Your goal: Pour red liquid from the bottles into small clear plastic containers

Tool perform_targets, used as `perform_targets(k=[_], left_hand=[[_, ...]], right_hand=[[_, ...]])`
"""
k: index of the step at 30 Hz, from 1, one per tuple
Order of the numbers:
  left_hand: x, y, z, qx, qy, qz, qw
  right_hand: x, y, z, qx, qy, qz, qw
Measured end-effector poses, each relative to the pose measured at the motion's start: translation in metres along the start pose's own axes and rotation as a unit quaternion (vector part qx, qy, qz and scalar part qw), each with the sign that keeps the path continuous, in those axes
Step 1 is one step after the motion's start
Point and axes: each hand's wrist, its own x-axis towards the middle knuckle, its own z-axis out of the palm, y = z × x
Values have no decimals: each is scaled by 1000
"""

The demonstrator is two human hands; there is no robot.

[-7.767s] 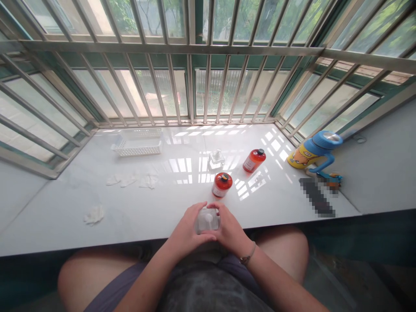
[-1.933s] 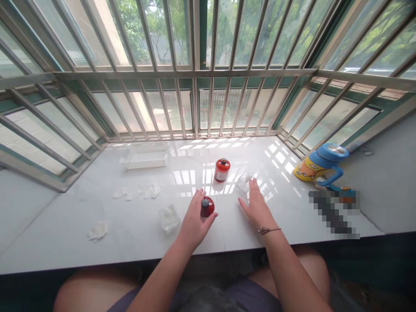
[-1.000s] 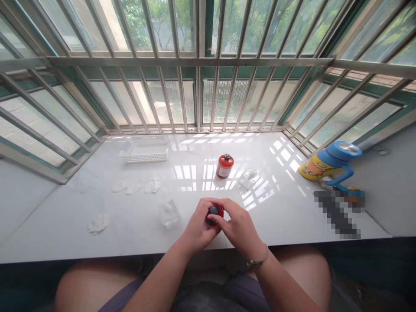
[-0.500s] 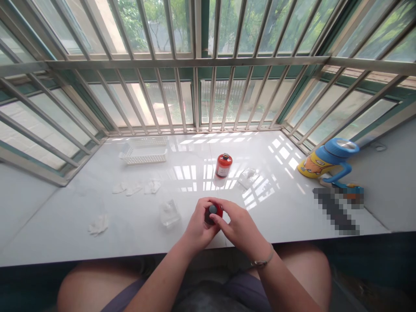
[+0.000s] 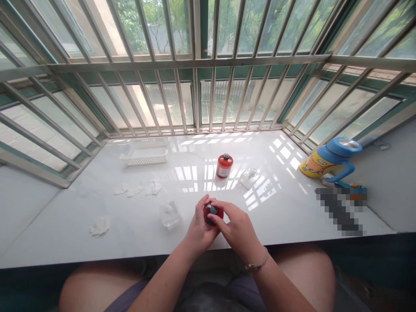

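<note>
A small red bottle (image 5: 212, 214) with a dark cap stands near the front edge of the white sill. My left hand (image 5: 199, 229) is wrapped round its body. My right hand (image 5: 236, 228) is closed over the bottle from the right, fingertips at the cap. A second red bottle (image 5: 224, 166) stands upright farther back, untouched. One clear glass bottle (image 5: 170, 214) stands just left of my left hand. Another clear one (image 5: 248, 178) lies to the right of the far red bottle.
A white slotted basket (image 5: 146, 151) sits at the back left. Crumpled white wipes (image 5: 137, 189) and another wad (image 5: 100, 225) lie on the left. A blue and yellow jug (image 5: 328, 157) stands at the right beside a blurred dark object (image 5: 339, 211). Window bars (image 5: 208, 65) close off the back.
Earlier both hands held a clear bottle; it now stands at left. My left hand took the red bottle, my right hand left the other clear bottle and closed on the cap.
</note>
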Motion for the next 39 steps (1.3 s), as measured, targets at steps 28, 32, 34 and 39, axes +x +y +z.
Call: perform_targets(k=[28, 32, 34, 39], left_hand=[[3, 7, -1, 11, -2, -31, 999], [2, 5, -1, -17, -14, -57, 998], [2, 5, -1, -21, -11, -51, 998], [3, 6, -2, -1, -11, -45, 999]], right_hand=[[7, 5, 0, 168, -53, -1, 984], [8, 0, 1, 141, -44, -10, 989], [9, -2, 3, 135, -7, -7, 991], [6, 1, 7, 135, 13, 37, 990]])
